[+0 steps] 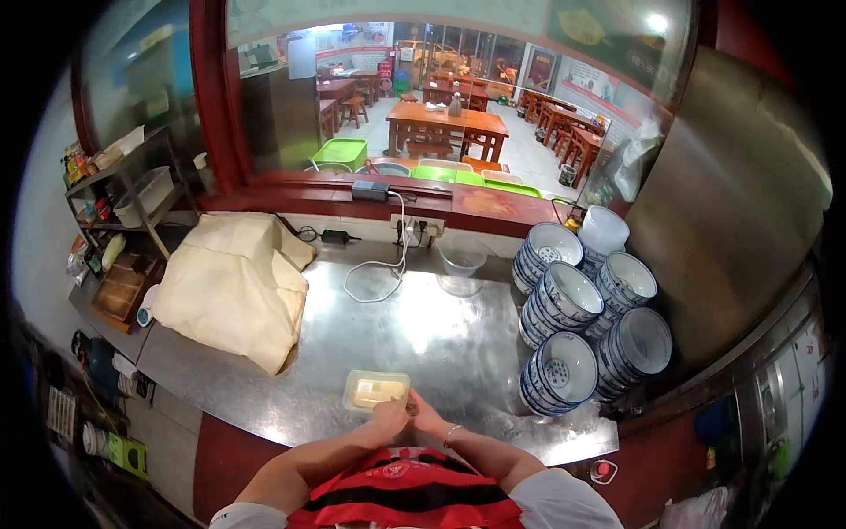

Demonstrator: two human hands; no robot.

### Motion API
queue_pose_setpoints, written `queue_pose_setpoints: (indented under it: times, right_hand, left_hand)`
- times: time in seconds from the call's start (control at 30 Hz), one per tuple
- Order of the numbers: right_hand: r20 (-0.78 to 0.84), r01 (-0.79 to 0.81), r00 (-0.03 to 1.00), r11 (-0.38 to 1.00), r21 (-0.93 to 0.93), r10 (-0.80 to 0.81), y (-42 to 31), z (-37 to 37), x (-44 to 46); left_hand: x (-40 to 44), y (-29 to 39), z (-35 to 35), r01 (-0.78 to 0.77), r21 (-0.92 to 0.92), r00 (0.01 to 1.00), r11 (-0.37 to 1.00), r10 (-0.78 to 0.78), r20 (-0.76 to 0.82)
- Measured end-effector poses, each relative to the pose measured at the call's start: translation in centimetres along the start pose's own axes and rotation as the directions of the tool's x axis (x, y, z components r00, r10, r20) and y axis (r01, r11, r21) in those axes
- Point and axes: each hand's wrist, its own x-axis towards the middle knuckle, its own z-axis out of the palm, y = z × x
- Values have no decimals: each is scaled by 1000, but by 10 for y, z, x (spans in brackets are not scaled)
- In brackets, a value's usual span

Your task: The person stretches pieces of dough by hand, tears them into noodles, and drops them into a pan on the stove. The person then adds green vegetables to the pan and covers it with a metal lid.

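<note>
A clear plastic container with something pale yellow inside sits near the front edge of the steel counter. My left hand is at the container's front right corner, its fingers bent together. Close beside it, my right hand has its fingers curled near the same corner. Both hands nearly meet, and anything between the fingers is too small to make out.
Stacks of blue-and-white bowls stand at the right. A cream cloth covers something at the left. A white cable and a clear bowl lie toward the back. A metal shelf stands far left.
</note>
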Motion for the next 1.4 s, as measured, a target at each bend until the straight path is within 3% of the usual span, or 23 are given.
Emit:
queue_pose_setpoints:
  times: [0.1, 0.2, 0.3, 0.4, 0.5, 0.57, 0.63, 0.7, 0.8, 0.87, 0.93, 0.97, 1.0, 1.07, 1.17, 1.23, 1.4]
  right_hand:
    - [12, 262, 964, 959, 103, -265, 44, -4, 23]
    - [-137, 344, 916, 914, -214, -377, 86, -10, 59]
    - [-115, 396, 885, 861, -319, -450, 71, -8, 56]
    - [-89, 375, 895, 845, -380, -437, 34, 0, 32]
    - [-97, 420, 890, 883, -210, -446, 43, 0, 38]
    - [-152, 346, 923, 935, -80, -355, 51, 1, 42]
    - [-171, 309, 925, 933, -186, -340, 51, 0, 37]
    - [-141, 286, 902, 809, -514, -408, 21, 2, 19]
    - [-152, 280, 911, 846, -453, -383, 33, 0, 25]
    - [-182, 185, 930, 834, -519, -319, 11, 3, 13]
    - [-206, 211, 933, 912, -352, -295, 25, 3, 26]
    - [-212, 162, 941, 900, -404, -265, 3, 8, 15]
    - [-218, 118, 946, 882, -456, -239, -20, 10, 8]
    - [-209, 156, 920, 798, -582, -332, -8, 6, 12]
    - [-184, 91, 954, 817, -570, -235, -9, 4, 14]
    - [-166, 171, 931, 790, -588, -324, -12, 7, 15]
    - [-129, 192, 929, 747, -636, -348, -23, 10, 17]
  left_hand:
    - [-3, -5, -5, 151, -98, 988, 984, -154, -25]
    - [-18, -9, -20, 6, -16, 998, 1000, -7, -55]
    - [-22, -12, -27, 86, -135, 985, 987, -104, -136]
    - [-28, -8, -50, 148, -147, 979, 978, -165, -116]
    - [-32, -9, -53, 124, -172, 974, 977, -153, -168]
    - [-31, -9, -50, 171, -179, 974, 969, -193, -119]
    - [-33, -8, -50, 169, -176, 976, 970, -190, -109]
    - [-38, -6, -71, 121, -162, 979, 979, -145, -145]
    - [-39, -11, -56, 185, -128, 966, 974, -204, -159]
    - [-36, -19, -49, 229, -158, 968, 961, -242, -72]
    - [-42, -28, -52, 85, -52, 984, 995, -92, -151]
    - [-41, -33, -44, 106, -175, 986, 979, -127, -113]
    - [-46, -32, -49, 37, -170, 961, 985, -82, -263]
    - [-49, -35, -55, 31, -56, 969, 998, -44, -245]
    - [-52, -42, -57, 123, -95, 965, 988, -141, -221]
    - [-55, -46, -64, 196, -96, 970, 976, -207, -127]
    - [-62, -56, -64, 144, -175, 951, 974, -185, -246]
